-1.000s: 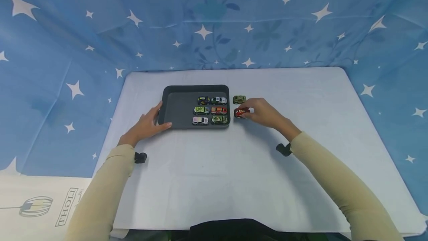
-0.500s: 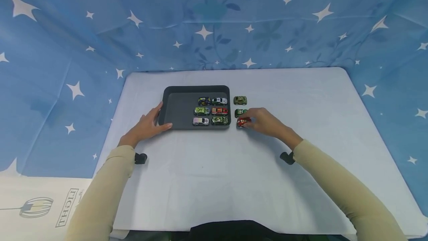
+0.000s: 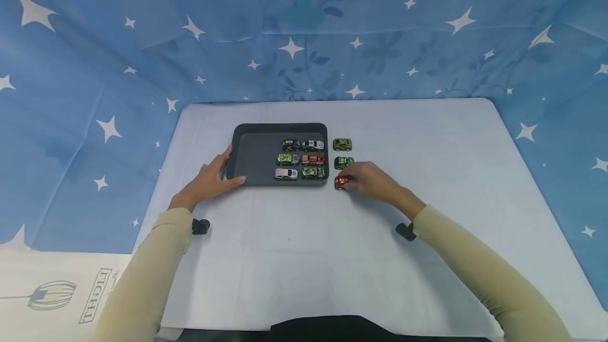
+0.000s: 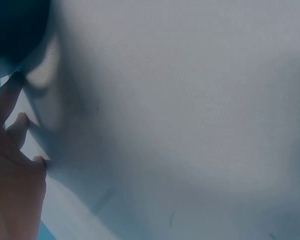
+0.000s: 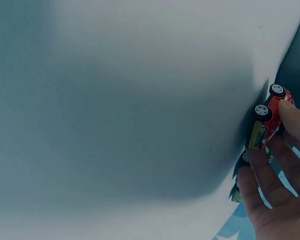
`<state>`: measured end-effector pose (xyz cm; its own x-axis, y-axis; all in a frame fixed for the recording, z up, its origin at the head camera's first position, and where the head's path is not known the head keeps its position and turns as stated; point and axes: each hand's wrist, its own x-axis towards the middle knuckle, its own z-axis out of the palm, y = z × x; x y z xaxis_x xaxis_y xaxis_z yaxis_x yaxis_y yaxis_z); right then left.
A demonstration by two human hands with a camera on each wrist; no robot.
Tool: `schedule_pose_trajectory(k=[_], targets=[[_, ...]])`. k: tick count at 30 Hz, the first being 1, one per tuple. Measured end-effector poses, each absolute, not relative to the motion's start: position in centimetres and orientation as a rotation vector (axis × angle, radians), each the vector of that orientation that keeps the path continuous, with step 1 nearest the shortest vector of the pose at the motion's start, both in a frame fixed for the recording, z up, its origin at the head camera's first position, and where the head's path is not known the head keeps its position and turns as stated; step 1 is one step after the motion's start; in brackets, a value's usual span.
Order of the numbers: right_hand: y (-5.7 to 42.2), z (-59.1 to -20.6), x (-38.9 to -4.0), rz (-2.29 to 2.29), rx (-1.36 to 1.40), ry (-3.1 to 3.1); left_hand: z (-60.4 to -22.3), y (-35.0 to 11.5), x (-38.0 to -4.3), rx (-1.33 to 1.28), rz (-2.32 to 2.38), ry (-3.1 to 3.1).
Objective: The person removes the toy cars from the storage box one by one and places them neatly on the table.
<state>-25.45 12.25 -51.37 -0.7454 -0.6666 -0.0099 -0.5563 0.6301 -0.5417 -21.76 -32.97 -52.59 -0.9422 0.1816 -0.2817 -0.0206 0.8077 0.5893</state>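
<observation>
My right hand (image 3: 375,184) pinches a red toy car (image 3: 339,182) between thumb and fingers, low at the tray's front right corner. In the right wrist view the car's wheels face the camera. Behind it on the table stand a green toy car (image 3: 343,162), partly covered by the fingers, and an olive camouflage toy car (image 3: 342,144). A dark grey tray (image 3: 254,152) holds several toy cars in two columns on its right side. My left hand (image 3: 205,182) touches the tray's left front corner, fingers spread along the side and thumb on the front edge.
A white cloth covers the table (image 3: 285,268). Blue star-patterned fabric (image 3: 214,41) hangs behind and at both sides. Printed cream cloth (image 3: 57,294) lies at the lower left. The tray's walls are low.
My right hand has moved toward me with the red toy car, from in front of the green car to nearer the front. The green car has come into sight. My left hand stays put.
</observation>
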Motion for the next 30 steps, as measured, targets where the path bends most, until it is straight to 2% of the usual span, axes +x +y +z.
schedule_pose_trajectory(k=[21,30], targets=[[12.4,-51.6,-25.7,-0.745,-1.085,2.695,-52.9,-33.3,-22.1,0.137,0.883,2.683],[12.3,-50.9,-26.6,-0.895,-1.143,2.712,-52.9,-33.1,-21.6,0.149,0.865,2.68]])
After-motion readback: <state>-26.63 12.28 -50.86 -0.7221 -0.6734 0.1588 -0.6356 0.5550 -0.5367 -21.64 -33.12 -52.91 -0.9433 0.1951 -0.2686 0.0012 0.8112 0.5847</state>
